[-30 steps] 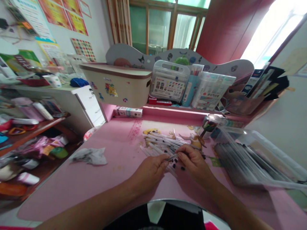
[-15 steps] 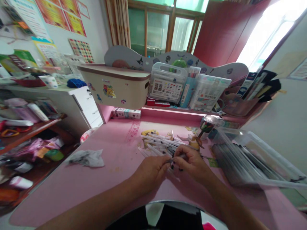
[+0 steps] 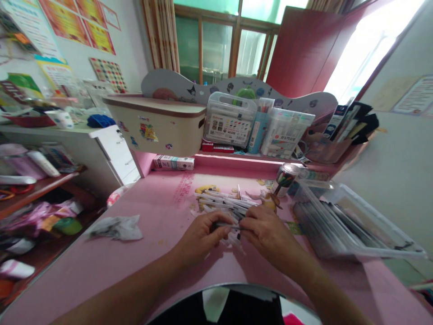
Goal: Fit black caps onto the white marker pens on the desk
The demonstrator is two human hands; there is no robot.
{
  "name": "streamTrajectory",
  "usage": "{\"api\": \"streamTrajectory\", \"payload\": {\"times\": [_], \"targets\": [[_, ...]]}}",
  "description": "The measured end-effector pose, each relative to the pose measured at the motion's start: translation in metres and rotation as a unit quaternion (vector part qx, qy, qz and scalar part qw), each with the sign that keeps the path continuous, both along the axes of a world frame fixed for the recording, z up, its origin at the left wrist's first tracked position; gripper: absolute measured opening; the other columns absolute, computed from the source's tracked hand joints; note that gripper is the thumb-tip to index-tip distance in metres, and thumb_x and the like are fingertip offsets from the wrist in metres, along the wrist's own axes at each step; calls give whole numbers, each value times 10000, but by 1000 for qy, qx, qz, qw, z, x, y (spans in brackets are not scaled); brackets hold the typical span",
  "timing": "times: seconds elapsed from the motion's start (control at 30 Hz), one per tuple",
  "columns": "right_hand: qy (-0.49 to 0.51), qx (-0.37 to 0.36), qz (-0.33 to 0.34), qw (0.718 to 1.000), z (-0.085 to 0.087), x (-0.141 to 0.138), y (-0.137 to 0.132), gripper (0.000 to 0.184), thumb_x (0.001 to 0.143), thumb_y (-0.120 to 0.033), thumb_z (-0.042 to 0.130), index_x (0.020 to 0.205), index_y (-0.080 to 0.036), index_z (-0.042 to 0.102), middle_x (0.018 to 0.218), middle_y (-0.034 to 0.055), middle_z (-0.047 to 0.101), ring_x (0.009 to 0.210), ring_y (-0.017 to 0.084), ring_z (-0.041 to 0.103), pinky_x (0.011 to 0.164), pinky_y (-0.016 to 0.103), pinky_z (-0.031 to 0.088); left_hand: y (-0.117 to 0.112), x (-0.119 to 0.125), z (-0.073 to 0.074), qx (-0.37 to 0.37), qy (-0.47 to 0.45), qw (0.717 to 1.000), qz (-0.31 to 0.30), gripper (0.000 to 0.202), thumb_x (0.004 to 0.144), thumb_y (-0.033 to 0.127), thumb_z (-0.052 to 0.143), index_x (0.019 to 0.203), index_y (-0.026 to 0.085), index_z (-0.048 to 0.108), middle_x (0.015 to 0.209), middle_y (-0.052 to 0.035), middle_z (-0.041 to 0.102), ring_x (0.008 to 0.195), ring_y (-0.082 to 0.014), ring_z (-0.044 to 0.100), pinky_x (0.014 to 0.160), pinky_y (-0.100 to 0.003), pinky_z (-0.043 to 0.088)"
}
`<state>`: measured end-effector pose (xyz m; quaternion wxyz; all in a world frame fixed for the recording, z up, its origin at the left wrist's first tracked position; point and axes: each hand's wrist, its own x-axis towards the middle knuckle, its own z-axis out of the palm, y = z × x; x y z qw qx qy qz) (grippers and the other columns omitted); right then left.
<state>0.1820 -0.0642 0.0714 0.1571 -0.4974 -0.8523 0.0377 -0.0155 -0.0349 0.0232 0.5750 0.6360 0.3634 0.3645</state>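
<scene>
A slim dark-tipped pen (image 3: 235,227) lies level between my two hands, just above the pink desk. My left hand (image 3: 204,234) pinches one end of it between thumb and fingers. Fingers curled, my right hand (image 3: 264,228) grips the other end and partly covers it. Right behind the hands a loose heap of white pens (image 3: 216,197) with dark tips spreads over the desk top. Some small pale pieces beneath the fingers are too blurred to make out.
A clear plastic box (image 3: 382,246) of many slim pens stands on the right, with a can (image 3: 287,178) of pens behind it. A crumpled tissue (image 3: 118,228) lies left. Along the back shelf sit a cream bin (image 3: 158,128) and marker cases (image 3: 230,124).
My hands have drawn slightly apart, so more of the pen shows between them. My right hand has turned palm-down. The whole view has shifted a little.
</scene>
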Motion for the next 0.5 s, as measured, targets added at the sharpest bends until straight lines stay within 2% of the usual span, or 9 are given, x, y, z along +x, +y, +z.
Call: {"api": "streamTrajectory", "payload": {"times": [0.07, 0.13, 0.2, 0.27, 0.33, 0.37, 0.4, 0.5], "targets": [[-32, 21, -19, 999, 10, 7, -9, 149, 874, -171, 630, 755, -202, 715, 893, 89, 660, 911, 248, 585, 842, 407, 464, -2, 0, 2, -17, -40, 999, -8, 207, 804, 301, 667, 963, 169, 671, 705, 18, 589, 571, -89, 493, 525, -201, 371], [-24, 48, -44, 998, 25, 29, -18, 156, 895, -213, 604, 800, -229, 727, 946, 93, 672, 937, 247, 595, 839, 396, 474, -1, -2, 4, -28, -66, 997, -3, 256, 797, 335, 690, 992, 172, 662, 684, 30, 558, 565, -87, 480, 517, -198, 356], [-10, 77, -91, 993, 45, 63, -26, 196, 934, -296, 543, 937, -264, 736, 990, 91, 690, 871, 224, 620, 780, 373, 483, 0, -4, 4, -35, -69, 997, 5, 264, 809, 344, 683, 1011, 176, 659, 662, 43, 521, 551, -84, 470, 510, -197, 352], [-27, 114, -157, 981, 65, 105, -29, 241, 918, -410, 551, 956, -262, 737, 977, 110, 706, 800, 228, 643, 726, 383, 471, 2, -6, 2, -38, -67, 997, 12, 247, 822, 339, 669, 1009, 177, 662, 657, 43, 512, 560, -88, 483, 512, -197, 357], [-65, 98, -235, 965, 81, 145, -28, 281, 904, -454, 568, 1024, -257, 730, 986, 128, 722, 792, 229, 662, 717, 386, 456, 3, -6, -1, -45, -67, 997, 14, 243, 822, 334, 669, 1008, 178, 663, 664, 36, 524, 570, -92, 494, 512, -197, 356], [-89, 79, -272, 955, 85, 161, -25, 298, 913, -473, 556, 988, -249, 738, 909, 134, 727, 724, 218, 655, 675, 379, 440, 4, -6, -2, -49, -68, 996, 16, 246, 818, 335, 673, 1007, 178, 663, 665, 36, 526, 566, -91, 489, 507, -196, 351], [-102, 92, -312, 940, 87, 174, -22, 334, 937, -483, 520, 944, -238, 746, 892, 150, 725, 714, 218, 654, 668, 382, 424, 4, -5, -3, -53, -70, 996, 17, 250, 814, 336, 676, 1007, 178, 662, 664, 36, 527, 558, -89, 480, 499, -195, 342], [-115, 133, -378, 909, 79, 193, -11, 438, 975, -476, 452, 804, -209, 754, 867, 188, 720, 700, 213, 653, 646, 384, 384, 3, -4, -4, -54, -71, 996, 17, 257, 807, 336, 684, 1000, 168, 661, 650, 39, 519, 535, -81, 460, 491, -196, 327]]}}
